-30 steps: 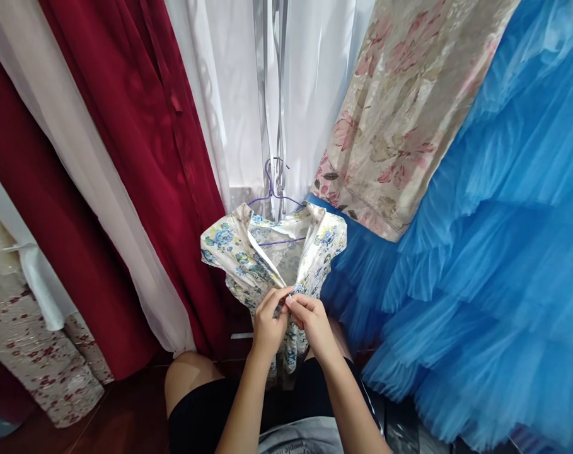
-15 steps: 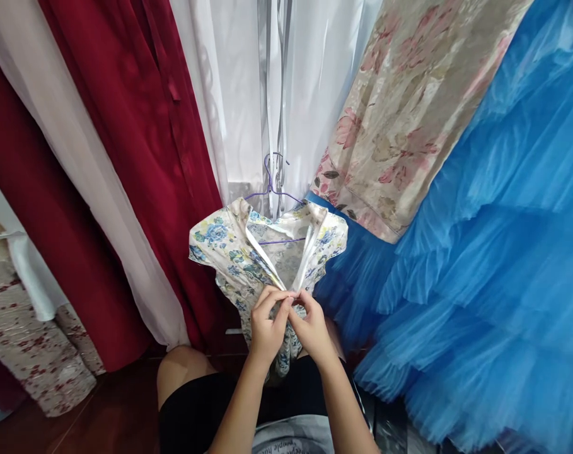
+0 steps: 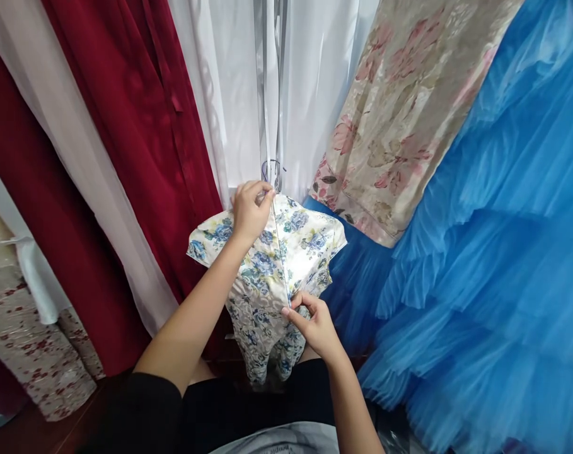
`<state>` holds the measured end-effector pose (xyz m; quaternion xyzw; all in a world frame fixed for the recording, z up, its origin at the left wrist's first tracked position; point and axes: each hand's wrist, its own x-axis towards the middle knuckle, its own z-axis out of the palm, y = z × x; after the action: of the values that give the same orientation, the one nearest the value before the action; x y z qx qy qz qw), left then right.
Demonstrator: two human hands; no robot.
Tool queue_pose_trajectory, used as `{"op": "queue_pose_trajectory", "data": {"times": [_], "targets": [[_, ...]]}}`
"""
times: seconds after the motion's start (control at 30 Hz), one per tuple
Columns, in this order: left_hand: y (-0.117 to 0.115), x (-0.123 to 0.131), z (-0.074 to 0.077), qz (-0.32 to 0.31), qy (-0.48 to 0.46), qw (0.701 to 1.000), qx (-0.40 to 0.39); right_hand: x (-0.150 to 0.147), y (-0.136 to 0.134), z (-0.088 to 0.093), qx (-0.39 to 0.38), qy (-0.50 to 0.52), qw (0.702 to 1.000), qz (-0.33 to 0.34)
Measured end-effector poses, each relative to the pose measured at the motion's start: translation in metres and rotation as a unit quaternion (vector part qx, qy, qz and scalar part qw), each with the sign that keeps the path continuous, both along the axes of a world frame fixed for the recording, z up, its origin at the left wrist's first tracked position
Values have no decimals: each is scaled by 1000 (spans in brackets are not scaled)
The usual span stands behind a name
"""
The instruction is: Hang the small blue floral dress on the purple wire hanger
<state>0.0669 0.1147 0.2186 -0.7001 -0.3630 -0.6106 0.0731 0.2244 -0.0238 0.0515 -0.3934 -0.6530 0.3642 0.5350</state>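
A small cream dress with blue flowers (image 3: 295,243) hangs in front of me on a purple wire hanger (image 3: 267,169), its back seam closed from neck to waist. My left hand (image 3: 249,209) is up at the neckline, fingers pinched on the top of the zip seam. My right hand (image 3: 314,321) sits lower, pinching the fabric at the bottom of the seam and holding it taut. The zip pull itself is hidden under my left fingers.
Dark red fabric (image 3: 125,139) and white sheer cloth (image 3: 78,176) hang at the left. A beige pink-flowered garment (image 3: 399,113) and a big blue tulle skirt (image 3: 494,265) fill the right. White curtain with silver ribbons (image 3: 270,88) hangs behind. Dark wooden floor (image 3: 45,432) below.
The open back of the dress is now closed. My left hand went from the waist up to the neckline along the seam; my right hand stayed low on the fabric.
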Motion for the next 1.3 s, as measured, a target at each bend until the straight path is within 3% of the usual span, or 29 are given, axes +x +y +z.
{"op": "queue_pose_trajectory", "data": {"times": [0.1,0.23,0.5,0.6,0.7,0.8,0.87,0.97,1.03,1.1,1.13,1.17,1.3], "targets": [[-11,-4,-10,-89,52,994,-37,-2,-2,-10,-15,-4,1000,-11],[-25,-17,-23,-118,103,987,-45,-2,8,-5,-33,38,998,-30],[-36,-34,-20,-154,219,961,-67,-18,75,87,39,97,994,16],[-39,-36,-25,-143,211,965,-62,-28,94,105,94,63,994,-3],[-43,-32,-30,-120,192,972,-66,-33,100,109,134,32,990,-43],[-45,-25,-27,-80,145,986,-34,-33,102,103,129,-32,987,-95],[-40,-28,-18,-50,61,997,13,-31,104,95,100,-73,985,-123],[-17,-58,-1,-55,-115,990,64,-24,106,79,56,-90,989,-104],[5,-91,1,-96,-235,966,43,-20,104,71,38,-80,993,-72],[25,-124,-12,-110,-385,916,-36,-19,99,66,19,-59,997,-41],[33,-138,-25,-106,-477,868,-88,-20,96,64,9,-44,999,-25],[38,-147,-41,-98,-510,847,-116,-22,93,62,-2,-26,1000,-9],[40,-148,-120,-105,-533,821,-176,-31,85,51,-64,67,995,37]]}}
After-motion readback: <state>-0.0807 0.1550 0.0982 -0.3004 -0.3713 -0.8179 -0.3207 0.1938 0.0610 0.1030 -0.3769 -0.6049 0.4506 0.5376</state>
